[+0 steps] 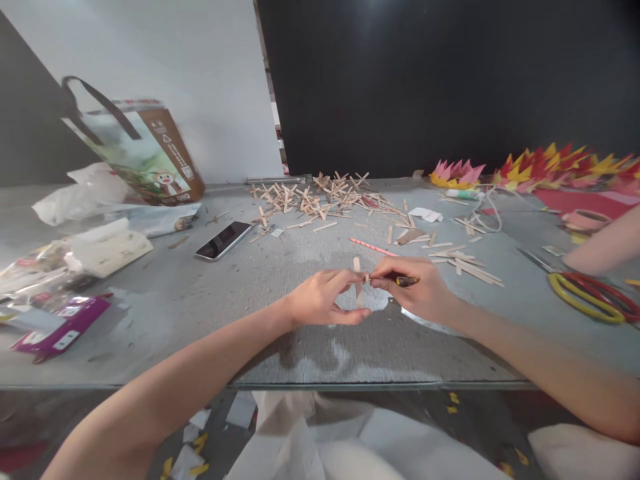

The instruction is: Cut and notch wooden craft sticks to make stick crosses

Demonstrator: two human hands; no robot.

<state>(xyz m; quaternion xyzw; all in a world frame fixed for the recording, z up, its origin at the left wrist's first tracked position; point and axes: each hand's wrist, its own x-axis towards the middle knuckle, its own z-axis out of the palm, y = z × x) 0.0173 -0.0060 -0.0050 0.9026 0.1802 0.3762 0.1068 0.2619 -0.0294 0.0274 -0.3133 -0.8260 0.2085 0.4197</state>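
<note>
Both hands meet near the front middle of the grey table. Between the thumb and fingers of my left hand is a small wooden stick piece with another short piece across it. My right hand is closed, its fingertips pinching at the crossing beside the left fingertips. A thin dark tool with a yellow end shows within the right hand. Just behind the hands lies a red and white striped stick.
Wooden sticks are heaped at the back. A phone and printed bag are left. Scissors, a tape roll and colourful paper crowns sit right, near another person's forearm.
</note>
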